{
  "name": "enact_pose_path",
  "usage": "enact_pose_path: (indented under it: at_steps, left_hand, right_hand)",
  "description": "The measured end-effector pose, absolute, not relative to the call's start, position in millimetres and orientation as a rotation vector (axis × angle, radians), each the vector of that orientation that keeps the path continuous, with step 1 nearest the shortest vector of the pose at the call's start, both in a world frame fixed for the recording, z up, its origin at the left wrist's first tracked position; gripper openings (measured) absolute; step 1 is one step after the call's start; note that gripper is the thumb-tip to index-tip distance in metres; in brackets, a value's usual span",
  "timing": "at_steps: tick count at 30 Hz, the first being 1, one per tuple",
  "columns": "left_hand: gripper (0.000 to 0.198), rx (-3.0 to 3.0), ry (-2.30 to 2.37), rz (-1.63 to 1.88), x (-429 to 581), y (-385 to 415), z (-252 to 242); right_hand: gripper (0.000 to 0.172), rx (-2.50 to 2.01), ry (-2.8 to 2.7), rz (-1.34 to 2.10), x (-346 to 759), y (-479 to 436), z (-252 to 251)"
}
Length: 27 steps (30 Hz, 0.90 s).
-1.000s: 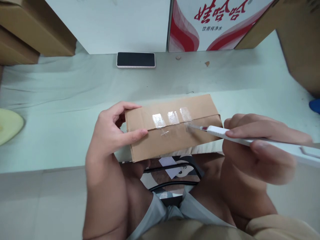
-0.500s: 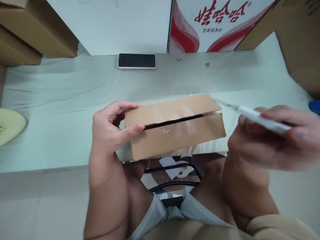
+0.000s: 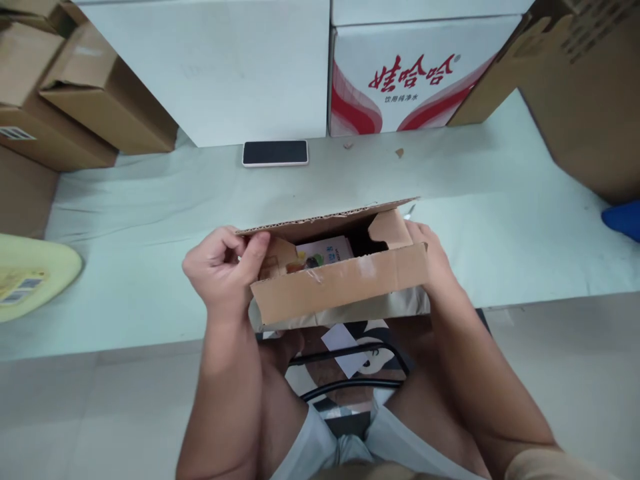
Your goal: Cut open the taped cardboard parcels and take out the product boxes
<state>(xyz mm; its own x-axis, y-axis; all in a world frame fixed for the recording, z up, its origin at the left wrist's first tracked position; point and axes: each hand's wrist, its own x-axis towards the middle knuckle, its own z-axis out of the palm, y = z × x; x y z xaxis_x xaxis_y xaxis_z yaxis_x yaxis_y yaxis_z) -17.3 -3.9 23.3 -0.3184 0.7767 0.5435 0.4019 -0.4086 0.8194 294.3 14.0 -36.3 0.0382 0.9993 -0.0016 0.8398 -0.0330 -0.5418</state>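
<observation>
A brown cardboard box [image 3: 345, 283] is tilted at the table's front edge, its top flaps parted. Inside it lies a white printed pack [image 3: 327, 252] with coloured pictures, partly hidden by the front flap. My left hand [image 3: 225, 270] pinches the box's back flap at the left corner, thumb on top. At the right end, my right hand [image 3: 433, 257] is against the box, fingers mostly hidden behind it. A small metallic bit of the utility knife [image 3: 410, 213] shows beside those fingers; its handle is out of sight.
A phone-like dark slab [image 3: 275, 153] lies before a large white box [image 3: 215, 80] and a red-and-white carton [image 3: 405, 80]. Brown cartons [image 3: 95, 87] stand at left. A pale yellow container [image 3: 35, 277] is at the left edge, a blue object [image 3: 623, 223] at right.
The box's flaps have been raised apart, and the pack inside now shows. My right hand has moved left from beside the box to its right end. The view has tilted up slightly.
</observation>
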Motion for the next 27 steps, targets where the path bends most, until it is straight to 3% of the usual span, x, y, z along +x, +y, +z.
enact_pose_path:
  at_steps: [3,5,9,12,15,21,24,27]
  left_hand:
    - [0.034,1.721,1.416,1.663,-19.1,-5.7,21.7]
    - [0.036,1.824,1.315,1.464,-23.4,-4.8,16.6]
    - [0.068,1.937,1.163,1.182,-34.0,-1.8,0.9]
    - [0.077,1.898,1.162,1.193,-34.2,-3.4,-4.9]
    - [0.078,1.807,1.219,1.246,-28.0,-7.1,-2.2]
    - [0.054,1.8,1.174,1.588,-23.8,-3.1,11.8]
    - [0.055,1.818,1.216,1.498,-22.4,-1.8,20.9]
    - [0.05,1.781,1.233,1.442,-19.6,-6.0,29.6]
  right_hand:
    - [0.029,-1.694,-1.569,0.522,286.4,8.4,-17.3]
    - [0.023,-1.383,-1.5,0.567,281.2,1.9,-4.5]
    - [0.043,-0.965,-1.576,0.594,276.2,-10.1,7.5]
    - [0.061,-0.948,-1.735,0.592,276.1,-12.7,7.0]
    - [0.066,-1.003,-1.73,0.5,275.2,-12.6,6.0]
    - [0.046,-1.188,-1.508,0.198,275.3,-28.7,29.9]
    - [0.021,-1.173,-1.72,0.176,275.4,-42.8,67.4]
    - [0.018,-1.165,-2.051,0.308,265.0,-43.1,110.6]
